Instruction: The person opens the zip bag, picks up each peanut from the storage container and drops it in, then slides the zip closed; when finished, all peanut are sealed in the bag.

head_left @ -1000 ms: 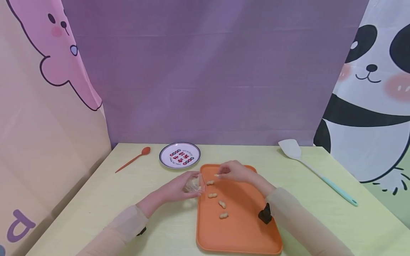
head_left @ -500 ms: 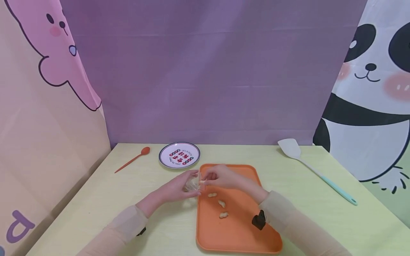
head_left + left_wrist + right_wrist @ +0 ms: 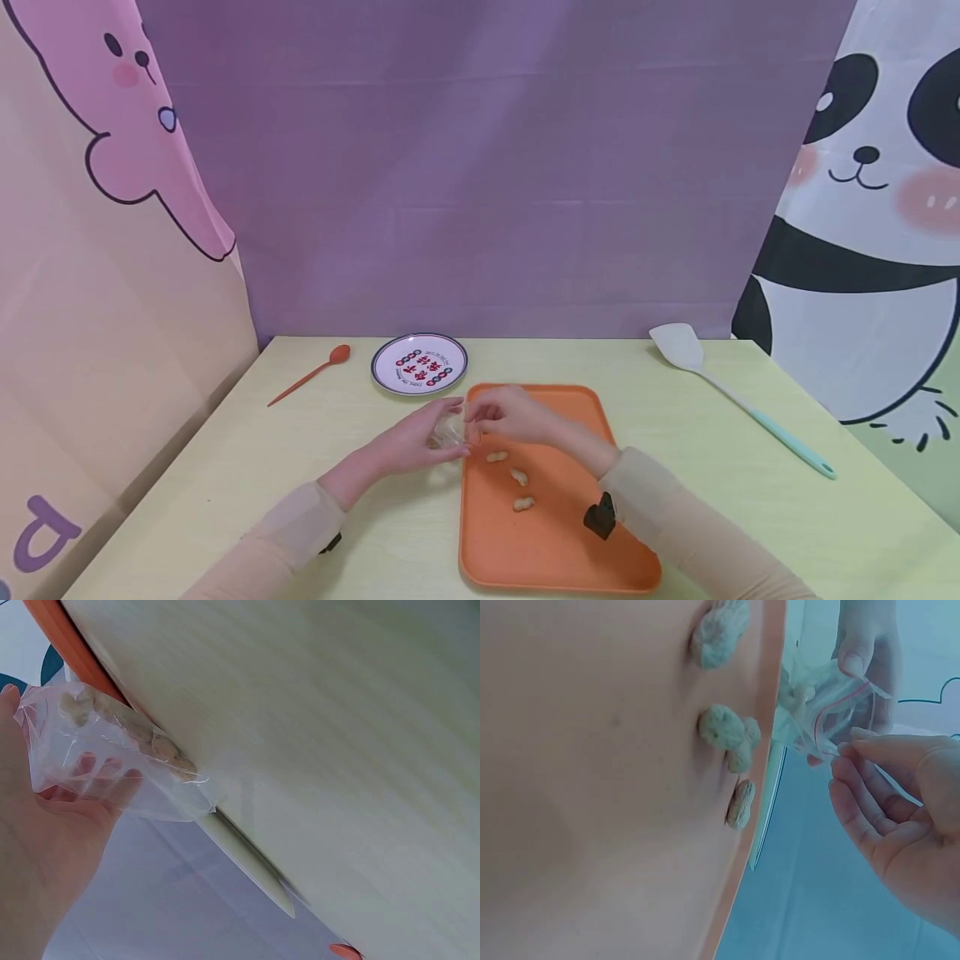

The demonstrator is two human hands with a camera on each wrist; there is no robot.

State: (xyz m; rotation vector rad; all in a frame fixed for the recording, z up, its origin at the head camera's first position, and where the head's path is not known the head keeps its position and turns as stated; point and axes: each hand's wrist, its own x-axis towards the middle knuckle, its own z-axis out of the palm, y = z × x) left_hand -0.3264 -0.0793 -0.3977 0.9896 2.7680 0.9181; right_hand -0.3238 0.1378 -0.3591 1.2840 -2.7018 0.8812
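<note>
Head: my left hand (image 3: 420, 437) holds the plastic bag (image 3: 448, 432); my right hand (image 3: 517, 414) is at its mouth, fingertips drawn narrow; cannot tell if they pinch anything. Three loose peanuts (image 3: 520, 477) lie on the tray (image 3: 562, 546), nearer me than those fingers.

Left wrist: bagged peanuts (image 3: 163, 747) beside my left fingers; part done.

Right wrist: three left, apart from my fingers; judged unfinished.

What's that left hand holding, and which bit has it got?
The left hand is holding a clear zip bag of peanuts, near the bag's mouth.
</note>
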